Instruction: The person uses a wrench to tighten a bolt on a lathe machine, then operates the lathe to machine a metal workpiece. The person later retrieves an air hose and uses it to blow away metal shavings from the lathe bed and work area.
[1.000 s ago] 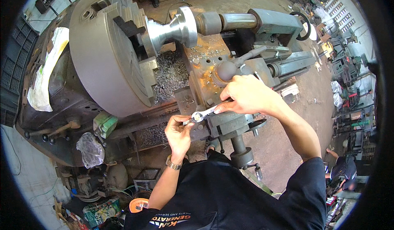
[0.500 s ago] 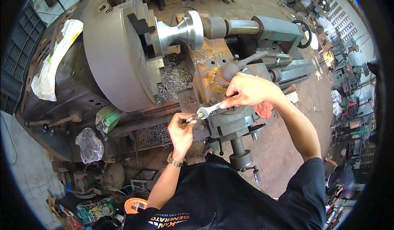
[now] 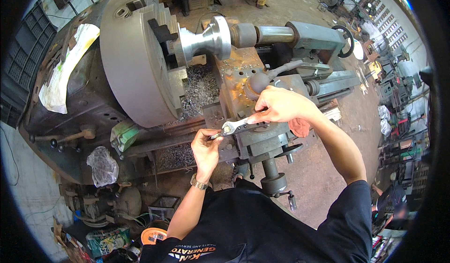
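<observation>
My right hand [image 3: 280, 105] grips the shank of a silver wrench [image 3: 240, 123] between thumb and bent fingers. The wrench's head sits around a bolt [image 3: 227, 129] on a small metal piece [image 3: 215, 136]. My left hand [image 3: 205, 151] pinches that piece between thumb and fingertips; most of it is hidden, so its kind cannot be told. Both hands are over the lathe's carriage, just in front of the tool post [image 3: 258, 83] with its lever. Beyond them, a shiny turned workpiece [image 3: 206, 40] is held between the chuck [image 3: 136, 61] and the tailstock [image 3: 314, 38].
Metal shavings [image 3: 199, 87] cover the lathe bed beside the chuck. A red cloth [image 3: 298, 127] lies right of the carriage, above a handwheel [image 3: 289, 150]. A white cloth [image 3: 65, 75] drapes over the headstock. At the far right, another person [image 3: 391, 199] is low down near shelving.
The wrench and the small piece have shifted slightly left, and the wrench lies a little flatter. Both hands keep their grip. The person at the far right has moved.
</observation>
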A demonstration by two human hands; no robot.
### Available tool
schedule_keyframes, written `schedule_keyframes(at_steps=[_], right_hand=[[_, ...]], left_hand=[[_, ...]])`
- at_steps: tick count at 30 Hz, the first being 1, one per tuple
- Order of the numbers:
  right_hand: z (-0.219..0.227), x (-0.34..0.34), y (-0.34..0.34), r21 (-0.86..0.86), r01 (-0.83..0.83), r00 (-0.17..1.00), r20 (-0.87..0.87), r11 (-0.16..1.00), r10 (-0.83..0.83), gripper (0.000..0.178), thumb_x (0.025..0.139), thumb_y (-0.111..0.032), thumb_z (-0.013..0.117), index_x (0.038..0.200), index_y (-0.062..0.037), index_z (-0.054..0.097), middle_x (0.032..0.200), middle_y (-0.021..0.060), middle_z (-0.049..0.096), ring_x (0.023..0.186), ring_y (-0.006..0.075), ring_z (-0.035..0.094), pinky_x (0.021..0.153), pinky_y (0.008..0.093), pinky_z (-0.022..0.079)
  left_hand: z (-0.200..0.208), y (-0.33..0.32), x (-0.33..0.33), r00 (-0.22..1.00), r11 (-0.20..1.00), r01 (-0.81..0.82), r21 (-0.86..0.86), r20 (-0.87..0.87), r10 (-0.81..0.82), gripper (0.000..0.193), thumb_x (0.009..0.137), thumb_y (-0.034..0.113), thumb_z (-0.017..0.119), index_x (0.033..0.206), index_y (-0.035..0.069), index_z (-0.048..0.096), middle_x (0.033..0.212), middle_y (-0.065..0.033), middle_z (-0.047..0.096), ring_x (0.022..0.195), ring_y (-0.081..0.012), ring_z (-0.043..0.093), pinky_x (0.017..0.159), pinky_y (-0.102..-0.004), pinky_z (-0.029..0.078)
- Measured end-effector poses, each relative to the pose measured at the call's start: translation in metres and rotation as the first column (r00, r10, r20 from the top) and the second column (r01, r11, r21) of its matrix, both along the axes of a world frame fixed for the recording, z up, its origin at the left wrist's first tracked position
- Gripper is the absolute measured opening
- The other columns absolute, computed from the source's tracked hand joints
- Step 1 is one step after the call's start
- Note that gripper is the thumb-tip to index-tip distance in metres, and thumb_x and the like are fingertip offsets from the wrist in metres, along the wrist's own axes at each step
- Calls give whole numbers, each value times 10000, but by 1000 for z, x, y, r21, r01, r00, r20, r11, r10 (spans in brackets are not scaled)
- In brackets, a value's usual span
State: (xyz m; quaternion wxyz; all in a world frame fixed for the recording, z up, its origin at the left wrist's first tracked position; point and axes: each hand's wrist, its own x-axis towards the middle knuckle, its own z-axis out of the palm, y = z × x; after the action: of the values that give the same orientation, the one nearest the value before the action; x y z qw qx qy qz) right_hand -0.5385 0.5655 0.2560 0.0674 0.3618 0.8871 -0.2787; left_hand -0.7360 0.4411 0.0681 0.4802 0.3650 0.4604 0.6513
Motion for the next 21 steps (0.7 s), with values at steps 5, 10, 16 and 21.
schedule_keyframes(at_steps=[5, 10, 16, 21], right_hand=[[-6, 5, -5, -56, 67, 998, -11, 996, -67, 582, 892, -472, 665, 624, 39, 589, 507, 194, 476, 494, 345, 491, 531, 443, 405], [-18, 9, -12, 78, 59, 989, -139, 995, -47, 614, 898, -491, 652, 602, 41, 567, 514, 212, 460, 508, 362, 518, 536, 439, 411], [-20, 13, -16, 49, 147, 987, -73, 988, -144, 551, 877, -498, 689, 656, 6, 661, 510, 134, 537, 483, 284, 507, 514, 414, 401], [-14, 11, -23, 21, 202, 974, -105, 979, -199, 528, 871, -462, 699, 663, 22, 670, 511, 154, 553, 479, 276, 562, 517, 406, 431]], left_hand=[[0, 0, 0, 1000, 1000, -3, -20, -19, 3, 243, 824, -194, 637, 947, 0, 558, 995, -88, 661, 888, -104, 626, 781, -230, 538], [-1, 0, 0, 1000, 1000, -5, -13, -13, 4, 245, 823, -194, 637, 950, 1, 558, 985, -84, 662, 877, -101, 627, 768, -220, 536], [-1, 0, 3, 997, 999, -39, -14, -70, 38, 239, 824, -191, 635, 951, -2, 563, 983, -85, 664, 870, -101, 627, 767, -221, 533], [-1, -2, 7, 992, 996, -87, 17, -91, 88, 228, 819, -182, 641, 946, -4, 573, 988, -85, 669, 870, -97, 623, 772, -227, 522]])
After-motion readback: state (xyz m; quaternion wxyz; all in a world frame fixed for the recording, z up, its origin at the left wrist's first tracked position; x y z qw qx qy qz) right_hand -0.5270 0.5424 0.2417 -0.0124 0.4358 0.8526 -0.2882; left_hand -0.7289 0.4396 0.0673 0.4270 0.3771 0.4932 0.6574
